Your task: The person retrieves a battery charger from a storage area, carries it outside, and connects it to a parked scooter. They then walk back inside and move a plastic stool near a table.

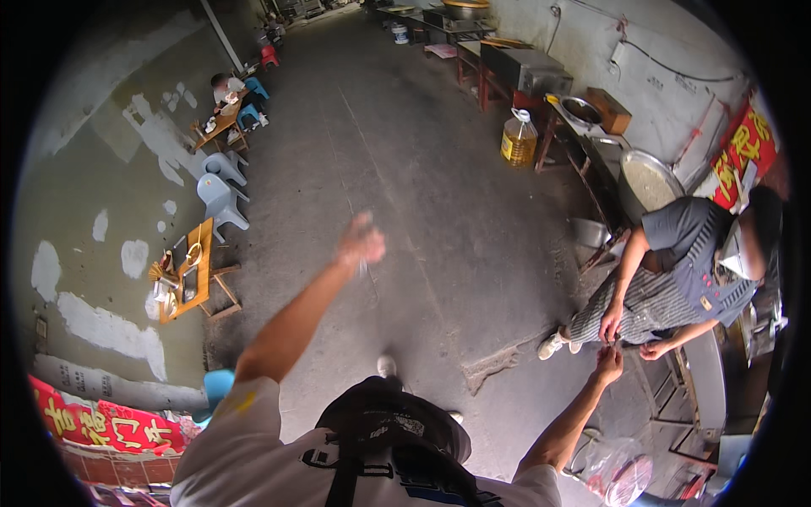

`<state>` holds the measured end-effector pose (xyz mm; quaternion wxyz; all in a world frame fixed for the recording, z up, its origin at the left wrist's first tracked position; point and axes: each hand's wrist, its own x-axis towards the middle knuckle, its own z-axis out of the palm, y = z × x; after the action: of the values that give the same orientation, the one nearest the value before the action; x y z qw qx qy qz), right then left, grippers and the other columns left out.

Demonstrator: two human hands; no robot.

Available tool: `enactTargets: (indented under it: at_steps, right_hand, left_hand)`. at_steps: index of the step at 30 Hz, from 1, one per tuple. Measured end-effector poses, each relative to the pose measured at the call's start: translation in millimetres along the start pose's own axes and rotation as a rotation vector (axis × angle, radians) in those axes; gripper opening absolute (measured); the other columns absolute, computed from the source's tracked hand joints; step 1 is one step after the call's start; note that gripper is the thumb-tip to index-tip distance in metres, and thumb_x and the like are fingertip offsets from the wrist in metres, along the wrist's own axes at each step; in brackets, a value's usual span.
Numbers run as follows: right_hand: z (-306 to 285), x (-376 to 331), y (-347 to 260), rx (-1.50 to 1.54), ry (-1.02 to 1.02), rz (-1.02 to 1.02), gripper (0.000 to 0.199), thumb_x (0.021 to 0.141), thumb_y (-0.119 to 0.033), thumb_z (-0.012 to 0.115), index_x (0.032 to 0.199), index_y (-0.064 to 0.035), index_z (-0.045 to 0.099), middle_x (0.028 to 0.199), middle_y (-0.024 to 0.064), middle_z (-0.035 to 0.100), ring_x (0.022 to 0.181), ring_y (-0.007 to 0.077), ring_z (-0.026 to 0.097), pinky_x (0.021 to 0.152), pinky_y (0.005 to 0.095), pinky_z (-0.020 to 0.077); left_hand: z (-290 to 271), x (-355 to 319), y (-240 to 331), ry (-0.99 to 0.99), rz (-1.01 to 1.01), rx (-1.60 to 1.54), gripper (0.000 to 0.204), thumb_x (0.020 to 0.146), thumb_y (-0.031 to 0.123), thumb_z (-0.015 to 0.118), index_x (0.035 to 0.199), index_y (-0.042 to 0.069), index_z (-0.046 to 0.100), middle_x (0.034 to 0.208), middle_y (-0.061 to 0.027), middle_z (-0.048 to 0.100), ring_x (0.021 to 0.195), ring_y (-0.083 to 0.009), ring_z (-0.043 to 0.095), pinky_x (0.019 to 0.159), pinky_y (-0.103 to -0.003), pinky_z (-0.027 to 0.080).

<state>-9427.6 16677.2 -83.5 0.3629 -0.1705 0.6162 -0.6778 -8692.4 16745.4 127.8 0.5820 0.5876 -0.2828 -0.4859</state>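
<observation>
Out over the floor, my left hand (361,242) is blurred by motion. A pale, see-through streak shows at its fingers, and I cannot make out what it is. On the right my right hand (608,367) is closed in a pinch, right by a co-worker's hand (611,323). A small dark thing (610,343) shows between the two hands, too small to name. The co-worker (697,262), in a dark top and striped apron, holds the other hand (655,349) low beside mine.
A large metal pot (649,182), a basin (590,231) and an oil jug (519,138) line the right side. A wooden table (199,279) and pale blue chairs (221,203) stand along the left wall. Farther back, a person sits at another table (221,127). A clear plastic bag (621,473) lies lower right.
</observation>
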Motion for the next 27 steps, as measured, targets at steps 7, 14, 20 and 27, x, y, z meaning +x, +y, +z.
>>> enactTargets:
  at_steps: [7, 14, 20, 27]
  right_hand:
    - [31, -73, 26, 0.102, 0.097, -0.079, 0.021, 0.089, -0.003, 0.06, 0.11, -0.0019, 0.062, 0.081, 0.0098, 0.064, 0.059, 0.0166, 0.058, 0.045, 0.0311, 0.0466]
    - [25, -213, 191, -2.249, -0.582, -0.351, 0.015, 0.085, -0.025, 0.062, 0.077, -0.0174, 0.072, 0.089, 0.0031, 0.075, 0.074, 0.0194, 0.071, 0.053, 0.0356, 0.0522]
    - [79, -304, 204, -1.127, -0.195, 0.665, 0.031, 0.09, -0.031, 0.065, 0.082, -0.0011, 0.068, 0.056, 0.0086, 0.056, 0.041, 0.0212, 0.051, 0.038, 0.0376, 0.0395]
    - [250, -202, 261, -1.987, -1.814, -0.211, 0.002, 0.076, -0.01, 0.07, 0.078, -0.0111, 0.07, 0.076, 0.0077, 0.073, 0.068, 0.0242, 0.07, 0.056, 0.0423, 0.0524]
  left_hand:
    - [46, 77, 320, -0.025, 0.64, -0.014, 0.108, 0.081, 0.004, 0.078, 0.157, 0.011, 0.001, 0.104, -0.0171, 0.065, 0.083, -0.0281, 0.069, 0.07, -0.042, 0.062]
    - [-71, 185, 161, -0.447, 0.272, -0.057, 0.076, 0.084, 0.01, 0.074, 0.149, 0.016, 0.035, 0.105, -0.0087, 0.063, 0.089, -0.0222, 0.066, 0.074, -0.043, 0.059]
    - [-227, 109, -134, -0.915, -0.133, 1.134, 0.063, 0.099, 0.044, 0.057, 0.144, 0.003, 0.045, 0.145, -0.0162, 0.051, 0.131, -0.0287, 0.05, 0.109, -0.043, 0.04]
    - [-334, 13, -148, 0.129, -0.839, 0.535, 0.039, 0.099, 0.04, 0.059, 0.12, 0.008, 0.063, 0.102, -0.0117, 0.07, 0.083, -0.0247, 0.069, 0.066, -0.039, 0.056]
